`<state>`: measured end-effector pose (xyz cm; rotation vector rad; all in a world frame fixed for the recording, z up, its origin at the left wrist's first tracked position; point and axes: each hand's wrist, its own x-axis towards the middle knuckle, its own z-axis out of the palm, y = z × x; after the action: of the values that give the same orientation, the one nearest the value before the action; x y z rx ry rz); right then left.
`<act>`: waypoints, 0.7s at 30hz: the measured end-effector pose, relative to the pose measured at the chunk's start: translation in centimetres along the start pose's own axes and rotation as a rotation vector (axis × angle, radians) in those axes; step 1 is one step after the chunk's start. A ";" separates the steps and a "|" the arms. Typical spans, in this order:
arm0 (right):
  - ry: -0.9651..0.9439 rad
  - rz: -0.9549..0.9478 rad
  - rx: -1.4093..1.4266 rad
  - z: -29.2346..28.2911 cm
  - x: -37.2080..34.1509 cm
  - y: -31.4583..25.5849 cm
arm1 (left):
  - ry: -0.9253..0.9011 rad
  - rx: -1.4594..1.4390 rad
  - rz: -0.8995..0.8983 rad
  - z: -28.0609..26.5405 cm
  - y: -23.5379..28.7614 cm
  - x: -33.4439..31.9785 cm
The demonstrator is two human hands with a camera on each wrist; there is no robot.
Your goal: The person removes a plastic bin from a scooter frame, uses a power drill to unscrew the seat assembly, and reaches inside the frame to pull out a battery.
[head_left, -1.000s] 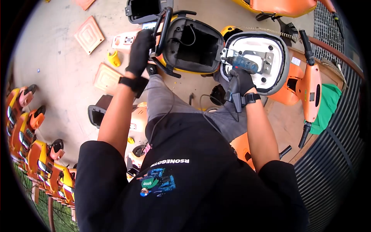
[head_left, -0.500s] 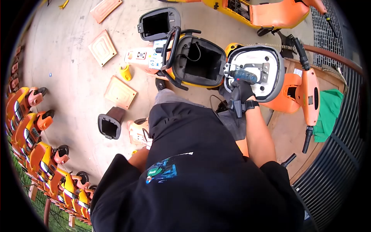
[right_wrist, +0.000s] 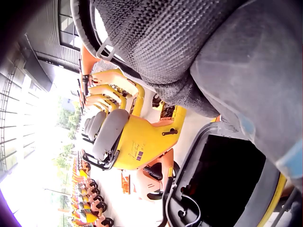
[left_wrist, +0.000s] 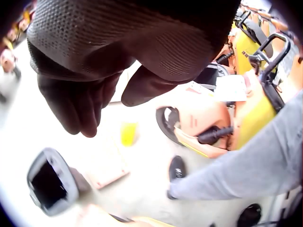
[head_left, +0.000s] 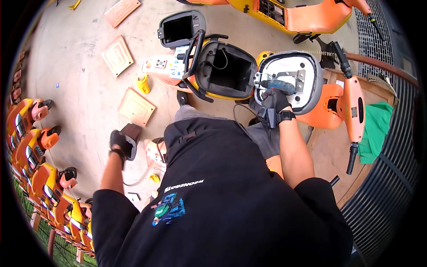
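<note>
My gloved right hand (head_left: 276,101) grips a blue cordless drill (head_left: 281,86) over the white underside of a raised scooter seat (head_left: 307,100). The drill points left, its tip close to the metal hinge at the seat's edge. Beside the seat, the scooter's dark storage compartment (head_left: 207,66) stands uncovered, with a cable inside. My gloved left hand (head_left: 118,141) reaches down at the left, overlapping the rim of a loose grey storage bin (head_left: 131,130). In the left wrist view, the hand's fingers (left_wrist: 85,113) hang loosely bent above the floor, apart from the bin (left_wrist: 71,184).
Orange panels (head_left: 136,107) and a yellow part (head_left: 143,84) lie on the floor. Another grey bin (head_left: 201,23) stands behind the black rear rail (head_left: 194,55). Rows of scooters (head_left: 33,149) line the left; a green cloth (head_left: 376,129) drapes at right.
My left hand has left the scooter's black rail, passed out of view behind my body, and now reaches down to the loose bin. My right hand stays with the drill at the seat.
</note>
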<state>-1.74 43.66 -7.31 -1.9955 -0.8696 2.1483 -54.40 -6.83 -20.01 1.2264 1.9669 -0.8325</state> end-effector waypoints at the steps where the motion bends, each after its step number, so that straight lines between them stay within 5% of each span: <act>1: 0.026 -0.001 0.092 0.7 -0.4 0.0 | 0.044 -0.523 -0.427 -7.4 -1.2 -0.2; 3: -0.042 0.056 0.160 0.7 -0.9 -0.3 | 0.356 -0.508 -0.260 -13.1 -2.9 4.6; 6: -0.125 0.104 0.141 2.3 -3.0 -1.5 | 0.459 -0.848 0.077 -26.7 4.0 7.9; 7: 0.001 0.023 0.033 2.6 -2.8 -1.4 | 0.477 -1.026 0.165 -30.4 7.6 8.2; 9: 0.127 -0.057 -0.075 2.7 -2.8 -1.6 | 0.634 -1.010 0.615 -34.3 14.3 10.3; 10: 0.086 -0.129 -0.317 2.7 -3.3 -1.9 | 0.762 -0.878 0.701 -37.1 18.0 9.2; 12: 0.042 -0.198 -0.558 2.7 -3.3 -2.1 | 0.460 -1.206 0.448 -42.1 24.7 4.7; 13: 0.040 -0.189 -0.560 2.6 -3.1 -1.9 | 0.512 -1.123 0.554 -41.3 27.1 7.1; 14: 0.039 -0.180 -0.561 2.4 -2.9 -1.7 | 0.660 -0.914 0.335 -41.9 29.1 5.7; 16: 0.025 -0.174 -0.549 1.5 -2.0 -1.0 | 0.629 -0.868 0.163 -42.7 30.0 3.8; 20: 0.080 -0.220 -0.606 2.1 -2.8 -1.6 | 0.616 -0.888 0.201 -41.9 29.4 6.0; 21: 0.138 -0.173 -0.411 0.9 -1.2 -0.5 | 0.616 -0.891 0.216 -41.7 29.2 6.6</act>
<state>-2.55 43.26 -6.07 -2.1104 -1.4961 1.8272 -38.24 39.90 -6.17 1.1424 2.1967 0.5828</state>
